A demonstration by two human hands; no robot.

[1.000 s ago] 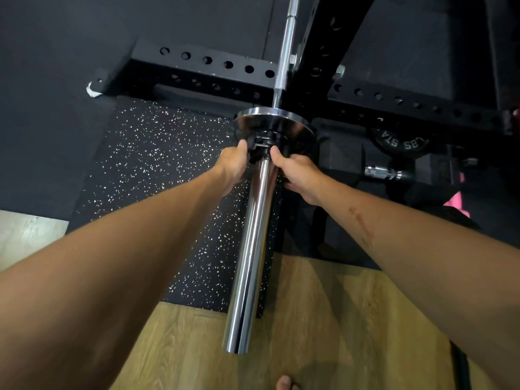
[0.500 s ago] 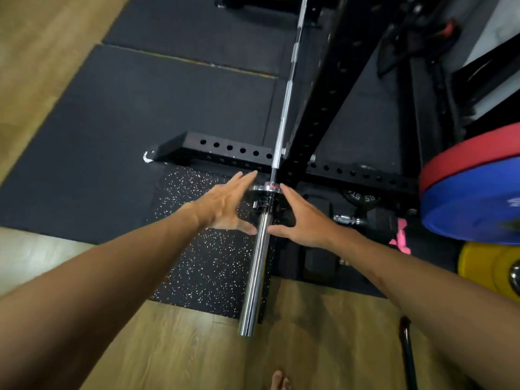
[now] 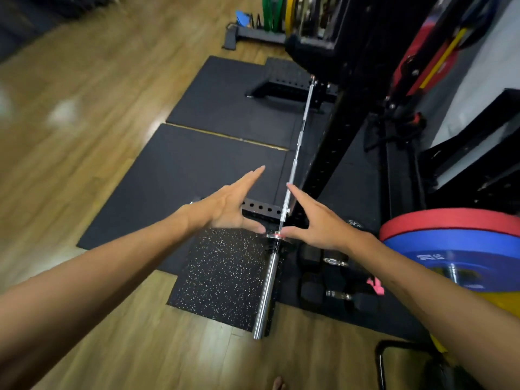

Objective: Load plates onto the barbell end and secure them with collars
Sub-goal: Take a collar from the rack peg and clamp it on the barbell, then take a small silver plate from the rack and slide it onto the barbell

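A chrome barbell sleeve (image 3: 266,291) points toward me, with its thin shaft (image 3: 298,142) running away along the black rack upright (image 3: 323,164). A small chrome plate (image 3: 277,235) with a black collar (image 3: 275,244) behind it sits at the sleeve's inner end. My left hand (image 3: 229,205) is open just left of the plate, fingers spread and holding nothing. My right hand (image 3: 318,220) is open just right of it, thumb near the plate's rim. At the right edge stands a stack of red (image 3: 450,223), blue (image 3: 464,257) and yellow (image 3: 506,302) bumper plates.
Black hex dumbbells (image 3: 337,296) and a pink item (image 3: 375,285) lie on the mat right of the sleeve. A speckled mat (image 3: 222,280) lies under the bar, black mats (image 3: 183,175) beyond it. A black tube frame (image 3: 380,361) is at lower right. My toe (image 3: 278,384) shows below.
Both hands have let go of the collar and plate and opened, drawing back to either side. The view has pulled up and away, showing more floor and the bumper plates.
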